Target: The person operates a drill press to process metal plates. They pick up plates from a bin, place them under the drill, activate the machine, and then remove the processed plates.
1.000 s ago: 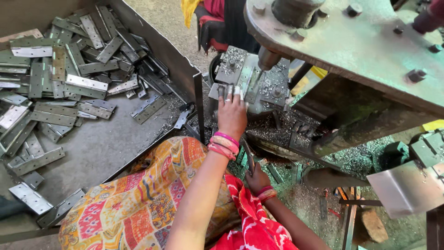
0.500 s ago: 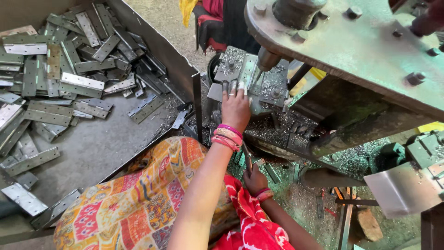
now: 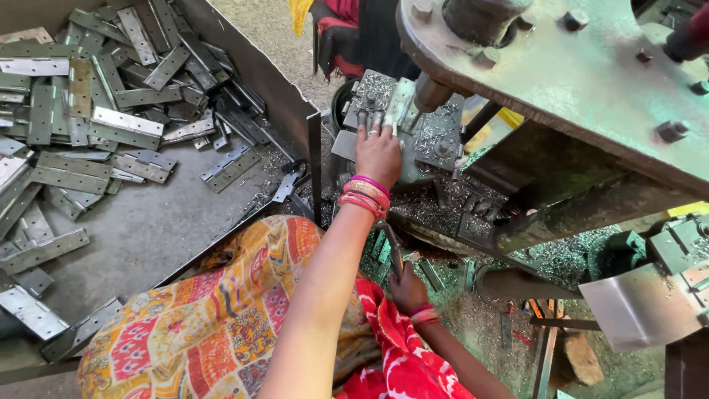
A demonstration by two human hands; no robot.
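My left hand (image 3: 378,151), with pink bangles at the wrist, reaches forward onto the die bed (image 3: 436,144) of a heavy press. Its fingers lie over a grey hinge plate (image 3: 396,103) and hold it just left of the round punch (image 3: 430,92). My right hand (image 3: 408,287) stays low by my knee and grips a narrow metal strip (image 3: 391,247) that points upward. Metal chips cover the die bed.
A sheet-metal tray (image 3: 148,222) at my left holds several grey hinge plates (image 3: 111,125). The press's green frame (image 3: 591,96) overhangs at the right. A bent steel chute (image 3: 635,307) sits at lower right. Another person's red clothing (image 3: 343,29) shows behind the press.
My left hand has slid a little farther onto the die bed, toward the punch. The right hand has stayed low with its strip.
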